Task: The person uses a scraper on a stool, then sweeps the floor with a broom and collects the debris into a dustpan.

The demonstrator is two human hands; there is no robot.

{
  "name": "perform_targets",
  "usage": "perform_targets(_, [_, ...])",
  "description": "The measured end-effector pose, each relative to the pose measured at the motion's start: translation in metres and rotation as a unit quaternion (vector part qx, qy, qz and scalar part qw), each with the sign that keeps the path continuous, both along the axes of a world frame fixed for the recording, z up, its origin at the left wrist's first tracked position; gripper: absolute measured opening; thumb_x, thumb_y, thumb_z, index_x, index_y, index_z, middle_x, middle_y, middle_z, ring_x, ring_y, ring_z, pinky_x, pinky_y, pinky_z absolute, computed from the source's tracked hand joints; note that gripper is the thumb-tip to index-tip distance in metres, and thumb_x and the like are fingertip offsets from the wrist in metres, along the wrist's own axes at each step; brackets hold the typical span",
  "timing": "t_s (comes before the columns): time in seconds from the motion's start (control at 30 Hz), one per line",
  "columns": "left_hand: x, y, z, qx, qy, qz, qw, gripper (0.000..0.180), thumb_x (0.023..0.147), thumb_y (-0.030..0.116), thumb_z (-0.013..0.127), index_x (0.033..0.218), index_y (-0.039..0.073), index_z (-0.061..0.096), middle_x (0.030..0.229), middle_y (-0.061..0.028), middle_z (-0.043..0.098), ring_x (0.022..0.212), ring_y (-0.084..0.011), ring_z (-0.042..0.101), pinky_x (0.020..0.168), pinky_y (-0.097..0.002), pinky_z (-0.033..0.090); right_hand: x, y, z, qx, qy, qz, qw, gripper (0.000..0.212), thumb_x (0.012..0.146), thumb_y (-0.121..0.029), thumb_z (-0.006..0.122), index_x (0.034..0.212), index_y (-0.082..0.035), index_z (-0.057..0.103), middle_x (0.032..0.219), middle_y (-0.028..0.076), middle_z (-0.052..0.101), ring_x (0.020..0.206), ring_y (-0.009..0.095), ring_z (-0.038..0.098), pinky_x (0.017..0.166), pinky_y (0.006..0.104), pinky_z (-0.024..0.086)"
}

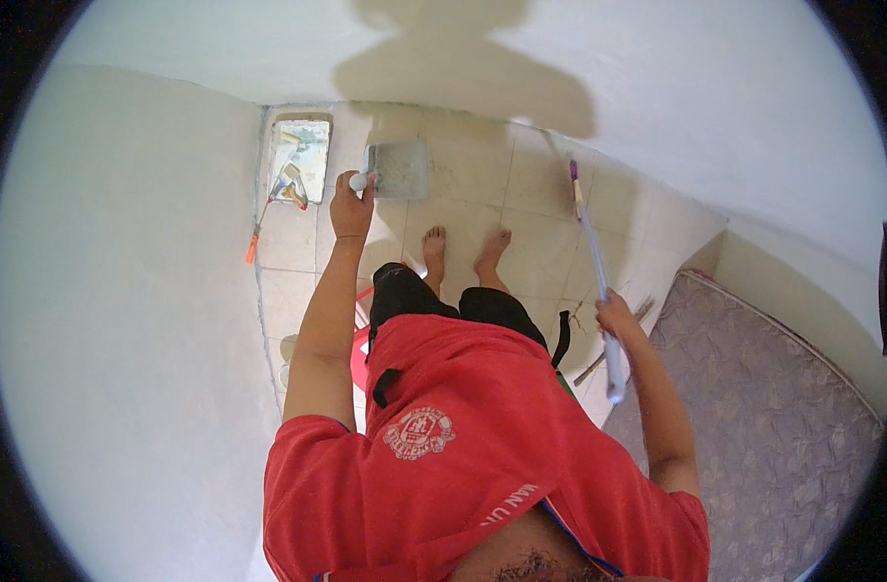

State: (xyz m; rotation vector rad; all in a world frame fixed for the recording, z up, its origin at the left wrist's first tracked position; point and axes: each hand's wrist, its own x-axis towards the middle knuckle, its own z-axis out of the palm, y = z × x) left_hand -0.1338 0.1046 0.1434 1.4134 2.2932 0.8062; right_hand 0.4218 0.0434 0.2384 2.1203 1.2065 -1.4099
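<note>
My left hand point(350, 209) is closed around the white handle of a flat metal trowel point(401, 169), whose grey smeared blade is held out level in front of me. In my right hand point(618, 315) I grip a long pale pole point(593, 254) with a purple tip, which slants up toward the white wall. My bare feet point(463, 252) stand below the trowel, apparently on a red stool point(360, 351) over the tiled floor point(521, 194).
White walls point(123, 320) close in on the left and ahead. A paint tray point(301, 155) holding a small orange-handled roller sits in the floor corner. A grey patterned mattress point(773, 427) lies at the right, with thin sticks beside it.
</note>
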Motion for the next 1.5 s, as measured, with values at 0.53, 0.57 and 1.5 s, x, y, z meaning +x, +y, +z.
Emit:
perform_targets(0.53, [-0.004,-0.017,-0.005,-0.006,0.017,-0.006,1.000,0.029,0.089,0.034,0.063,0.097,0.007,0.054,0.097,-0.0149,0.059,0.079,-0.0407,0.062,0.063,-0.0471,0.052,-0.210,0.049,0.055,-0.174,0.261,-0.099,0.944,0.044,0.094,-0.024,0.048,0.137,-0.014,0.046,0.064,0.000,0.045,0.043,0.012,0.044,0.038,0.0302,0.039])
perform_targets(0.57, [-0.006,-0.019,-0.005,-0.016,0.016,-0.005,1.000,0.030,0.089,0.035,0.063,0.097,0.007,0.054,0.097,-0.0147,0.059,0.080,-0.0406,0.062,0.063,-0.0470,0.052,-0.203,0.055,0.073,-0.171,0.243,-0.101,0.949,0.046,0.095,-0.024,0.048,0.140,-0.014,0.042,0.064,0.000,0.043,0.043,0.012,0.043,0.037,0.0303,0.038])
perform_targets(1.5, [-0.067,-0.131,-0.008,-0.004,-0.020,0.169,0.985,0.036,0.089,0.039,0.063,0.097,0.005,0.054,0.094,-0.0157,0.060,0.079,-0.0398,0.062,0.064,-0.0472,0.051,-0.205,0.020,0.058,-0.009,0.099,0.136,0.986,0.056,0.092,-0.021,0.047,0.143,0.000,0.035,0.073,0.016,0.059,0.046,0.021,0.055,0.046,0.0385,0.048])
